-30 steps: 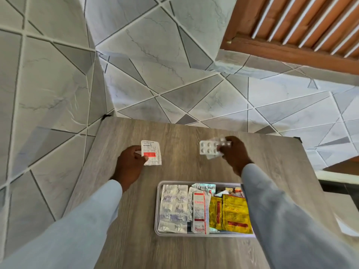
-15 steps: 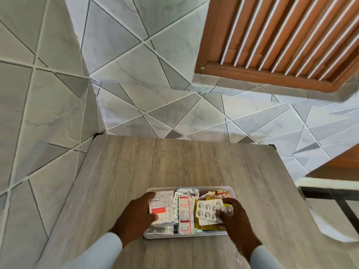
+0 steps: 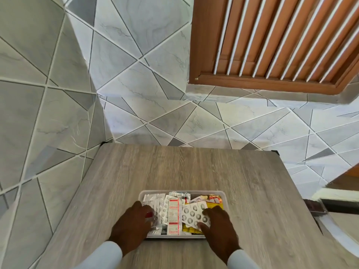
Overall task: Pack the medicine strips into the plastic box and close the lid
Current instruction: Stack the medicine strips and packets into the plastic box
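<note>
Tiled wall (image 3: 136, 78) of grey and white marbled triangles is filling the upper and left parts of the view, and a brown wooden shutter (image 3: 272, 41) with pale slats is occupying the upper right. Below them a grey wood-grain table (image 3: 194, 167) is reaching from the wall toward the person. A clear plastic box (image 3: 224, 195) is sitting on the near middle of the table with no lid on it, and it is holding many medicine strips lying flat and overlapping. The left hand (image 3: 132, 228), coming from a pale blue sleeve (image 3: 108, 253), is lying over the left end of the box with its fingers bent down onto the silver foil strips (image 3: 153, 199) there; a small red patch is showing just past the fingertips, and whether the fingers are gripping a strip cannot be told. The right hand (image 3: 219, 230) is lying over the right end of the box, its fingers and thumb pinching the near edge of a white blister strip (image 3: 191, 213) with round tablets that is resting tilted on top of the yellow packets (image 3: 213, 205). Between the two hands a red and white strip (image 3: 173, 216) is lying lengthwise in the middle of the box.
</note>
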`<state>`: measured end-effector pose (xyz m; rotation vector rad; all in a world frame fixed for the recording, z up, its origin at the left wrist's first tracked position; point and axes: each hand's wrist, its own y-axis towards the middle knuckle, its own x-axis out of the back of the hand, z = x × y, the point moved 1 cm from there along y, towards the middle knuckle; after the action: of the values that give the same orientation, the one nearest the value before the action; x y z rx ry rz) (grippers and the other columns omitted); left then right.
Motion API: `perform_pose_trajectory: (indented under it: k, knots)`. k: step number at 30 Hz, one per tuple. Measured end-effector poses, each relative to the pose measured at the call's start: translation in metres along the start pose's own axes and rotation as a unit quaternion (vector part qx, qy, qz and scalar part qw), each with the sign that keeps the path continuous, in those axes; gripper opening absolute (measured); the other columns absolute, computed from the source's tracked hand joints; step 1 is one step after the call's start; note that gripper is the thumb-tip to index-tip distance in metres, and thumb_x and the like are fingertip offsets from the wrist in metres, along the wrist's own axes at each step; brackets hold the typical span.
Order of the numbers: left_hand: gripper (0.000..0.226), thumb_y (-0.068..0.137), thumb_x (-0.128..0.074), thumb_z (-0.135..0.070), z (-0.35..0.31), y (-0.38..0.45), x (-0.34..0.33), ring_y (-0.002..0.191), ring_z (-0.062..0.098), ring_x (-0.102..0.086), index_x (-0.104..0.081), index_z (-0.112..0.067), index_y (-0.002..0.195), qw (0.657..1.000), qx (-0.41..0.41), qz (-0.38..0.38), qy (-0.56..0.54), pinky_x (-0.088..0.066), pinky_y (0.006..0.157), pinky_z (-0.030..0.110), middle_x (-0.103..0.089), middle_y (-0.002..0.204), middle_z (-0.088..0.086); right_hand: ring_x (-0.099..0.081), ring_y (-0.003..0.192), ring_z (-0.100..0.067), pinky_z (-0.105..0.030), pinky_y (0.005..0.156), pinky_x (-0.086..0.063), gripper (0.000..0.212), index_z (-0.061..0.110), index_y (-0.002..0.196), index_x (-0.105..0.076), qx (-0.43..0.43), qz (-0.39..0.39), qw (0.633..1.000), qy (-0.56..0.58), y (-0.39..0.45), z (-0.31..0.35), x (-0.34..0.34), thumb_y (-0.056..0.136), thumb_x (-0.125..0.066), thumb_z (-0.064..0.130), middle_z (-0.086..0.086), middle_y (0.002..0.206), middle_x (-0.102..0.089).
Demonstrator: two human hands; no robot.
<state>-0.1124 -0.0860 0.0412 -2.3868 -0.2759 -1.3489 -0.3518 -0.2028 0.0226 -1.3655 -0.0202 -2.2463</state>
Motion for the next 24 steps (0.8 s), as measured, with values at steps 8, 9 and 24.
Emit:
perform_pose_trajectory:
  k: [8,9,24]
  knots:
    - [0.030,0.090,-0.057,-0.026,0.005,0.000,0.001,0.107,0.014,-0.053,-0.052,-0.027,0.119,0.984,0.098,-0.108,-0.104,-0.046,0.089,0.030,-0.048,0.111,-0.007,-0.055,0.108,-0.024,-0.037,0.093,-0.047,0.031,0.016,0.120,-0.057,-0.078,-0.149,0.978,0.128,0.010,-0.032,0.032,0.091,-0.060,0.027,-0.006,0.117,-0.057]
    - [0.033,0.091,-0.057,-0.026,0.006,0.000,0.001,0.111,0.017,-0.053,-0.051,-0.025,0.123,0.979,0.126,-0.107,-0.123,-0.046,0.092,0.033,-0.050,0.116,-0.004,-0.056,0.107,-0.024,-0.035,0.091,-0.046,0.033,0.015,0.121,-0.056,-0.094,-0.145,0.977,0.127,0.012,-0.040,0.035,0.091,-0.060,0.028,-0.007,0.117,-0.058]
    - [0.027,0.097,-0.047,-0.021,-0.010,-0.001,-0.002,0.083,0.028,-0.068,-0.070,-0.013,0.085,0.887,0.242,-0.059,-0.388,-0.054,0.079,0.041,-0.072,0.086,0.010,-0.054,0.069,-0.014,-0.026,0.058,-0.036,0.021,0.019,0.085,-0.054,-0.088,-0.065,0.993,0.043,0.018,-0.055,0.053,0.099,-0.039,0.024,0.000,0.082,-0.059]
